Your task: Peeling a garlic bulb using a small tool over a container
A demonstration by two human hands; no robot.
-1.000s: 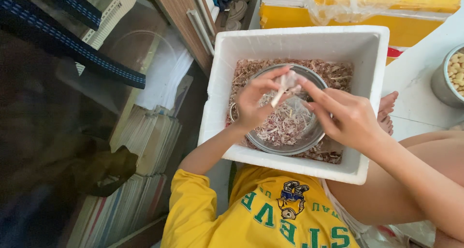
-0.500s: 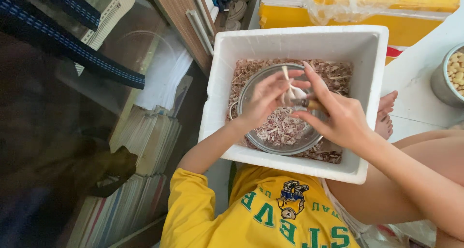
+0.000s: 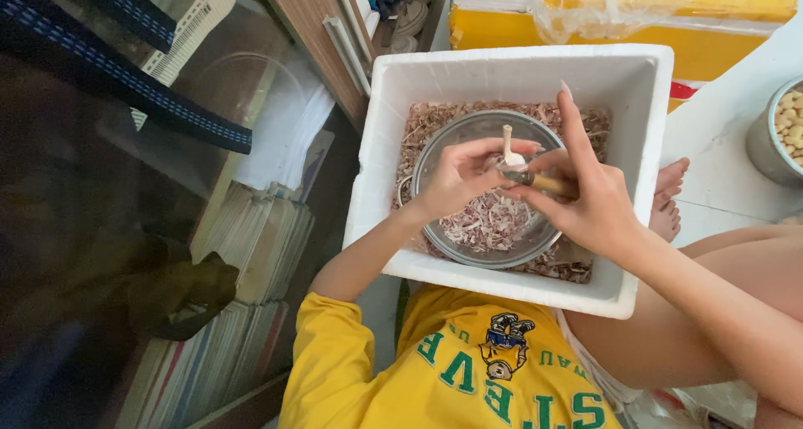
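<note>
Garlic peeling over metal bowl (image 3: pixel 489 228), part done.

The left hand (image 3: pixel 456 174) pinched a pale garlic clove (image 3: pixel 508 149) by its stem; the right hand (image 3: pixel 585 191) gripped a small knife (image 3: pixel 535 180) against it, forefinger stretched toward 12 o'clock. Papery skins heaped in the bowl and white foam box (image 3: pixel 418 78) suggested much finished. At 3 o'clock, a pot (image 3: pixel 765 145) of peeled cloves was cut off; the blade was hidden.

Stacked books (image 3: pixel 251 253) at 9 o'clock, beside dark glass surface. White paper sheets (image 3: pixel 280 132) above them. Yellow crate (image 3: pixel 636 23) at 12 o'clock, clear plastic draped over. Grey pot of pale kernels (image 3: pixel 782 132) at 3 o'clock. Bare foot (image 3: pixel 669 199) right of centre.
</note>
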